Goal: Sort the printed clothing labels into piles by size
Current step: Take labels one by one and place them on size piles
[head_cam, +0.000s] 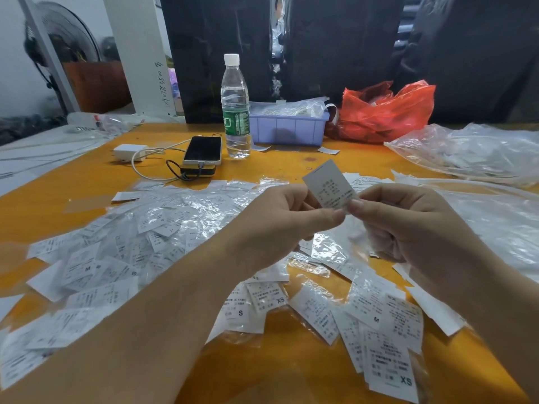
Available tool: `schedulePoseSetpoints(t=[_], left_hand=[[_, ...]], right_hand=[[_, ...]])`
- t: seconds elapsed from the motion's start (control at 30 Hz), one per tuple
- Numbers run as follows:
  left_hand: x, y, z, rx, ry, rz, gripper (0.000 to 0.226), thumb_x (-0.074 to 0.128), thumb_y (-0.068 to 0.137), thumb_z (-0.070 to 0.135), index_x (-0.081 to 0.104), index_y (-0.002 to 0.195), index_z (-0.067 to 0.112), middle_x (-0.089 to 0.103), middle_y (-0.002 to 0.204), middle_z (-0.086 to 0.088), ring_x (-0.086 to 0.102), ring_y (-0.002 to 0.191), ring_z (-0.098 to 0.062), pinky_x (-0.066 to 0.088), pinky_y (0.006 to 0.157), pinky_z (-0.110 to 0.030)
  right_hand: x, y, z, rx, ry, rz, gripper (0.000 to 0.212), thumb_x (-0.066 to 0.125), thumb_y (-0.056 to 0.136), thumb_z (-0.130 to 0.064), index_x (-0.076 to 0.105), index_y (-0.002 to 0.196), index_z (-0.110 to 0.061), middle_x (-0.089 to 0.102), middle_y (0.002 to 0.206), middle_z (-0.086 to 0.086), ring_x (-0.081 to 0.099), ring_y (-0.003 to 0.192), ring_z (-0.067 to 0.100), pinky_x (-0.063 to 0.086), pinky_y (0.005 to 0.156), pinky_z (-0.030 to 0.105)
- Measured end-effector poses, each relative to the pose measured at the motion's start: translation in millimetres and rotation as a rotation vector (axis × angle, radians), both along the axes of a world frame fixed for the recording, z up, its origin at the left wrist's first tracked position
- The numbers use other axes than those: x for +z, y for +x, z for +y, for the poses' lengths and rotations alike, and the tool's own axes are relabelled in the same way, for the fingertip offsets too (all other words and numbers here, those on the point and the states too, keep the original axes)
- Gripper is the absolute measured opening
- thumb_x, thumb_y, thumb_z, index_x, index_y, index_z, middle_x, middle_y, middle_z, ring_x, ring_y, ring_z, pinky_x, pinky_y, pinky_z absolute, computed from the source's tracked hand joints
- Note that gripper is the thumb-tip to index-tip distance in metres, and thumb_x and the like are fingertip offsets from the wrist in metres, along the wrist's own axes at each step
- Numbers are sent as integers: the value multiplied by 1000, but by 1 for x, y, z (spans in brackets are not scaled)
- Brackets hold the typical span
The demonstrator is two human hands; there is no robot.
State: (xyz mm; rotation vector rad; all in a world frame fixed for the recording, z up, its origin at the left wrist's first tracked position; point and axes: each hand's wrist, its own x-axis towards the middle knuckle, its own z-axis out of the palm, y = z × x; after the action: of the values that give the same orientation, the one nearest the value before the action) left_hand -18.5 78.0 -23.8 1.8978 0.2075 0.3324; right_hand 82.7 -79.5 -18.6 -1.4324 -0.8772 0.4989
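One white printed label [329,185] is held up over the middle of the orange table [87,182]. My left hand [280,220] pinches its lower edge, and my right hand [408,223] pinches the lower right corner. Below the hands lie many loose labels in clear sleeves. A large heap [140,237] spreads to the left. A small pile [256,304] near centre shows S and XS. A stack [388,339] at the lower right shows M and XS. The held label's size mark is hidden by my fingers.
A water bottle [235,109], a phone [203,150] on a power bank with a charger [129,151] and cable stand at the back. A lilac tray [288,129], a red plastic bag [385,112] and clear bags [472,150] line the far right.
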Motion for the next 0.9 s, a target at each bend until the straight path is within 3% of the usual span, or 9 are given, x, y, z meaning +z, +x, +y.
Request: schedulePoseSetpoints(t=[0.1,0.2,0.43,0.57,0.7,0.9], left_hand=[[-1,1,-2,-22,-12,-5,10,71,86,25,69,95,25,68,75,8,60,63,-4,49,57,-19],[0,1,-2,3,-17,-23,7,68,88,14,70,91,20,69,71,10,59,61,-4,48,56,-18],[2,0,-5,81,-85,-102,12,66,91,18,65,103,15,70,79,-3,58,60,-7,50,58,-24],[1,-1,-6,131,47,-211,29,65,92,21,51,115,32,67,83,-4,60,62,-6,55,60,-25],[1,-2,-8,172,262,-256,14,58,96,23,59,107,32,66,85,0,60,69,-14,57,60,-33],[2,-3,-8,181,288,-223,15,54,98,21,65,91,28,66,79,9,58,65,-6,51,55,-19]], right_hand=[[-1,-1,1,-4,25,11,24,63,81,-16,64,90,6,48,44,-7,35,37,3,28,38,17],[-2,0,0,-47,19,-13,21,68,75,-25,71,83,-5,42,47,0,30,40,9,26,39,21],[-4,1,2,-23,-13,-52,22,70,69,-27,72,76,-6,42,46,0,31,40,9,28,38,18],[-4,1,2,-29,-14,-53,27,70,70,-28,70,79,-3,42,46,-2,33,39,8,29,38,17],[-4,-1,2,2,23,-2,15,63,84,-12,66,80,2,52,44,-9,44,37,0,34,40,9],[-5,-1,3,1,1,11,16,66,76,-22,70,73,-6,51,46,-9,37,39,1,31,39,11]])
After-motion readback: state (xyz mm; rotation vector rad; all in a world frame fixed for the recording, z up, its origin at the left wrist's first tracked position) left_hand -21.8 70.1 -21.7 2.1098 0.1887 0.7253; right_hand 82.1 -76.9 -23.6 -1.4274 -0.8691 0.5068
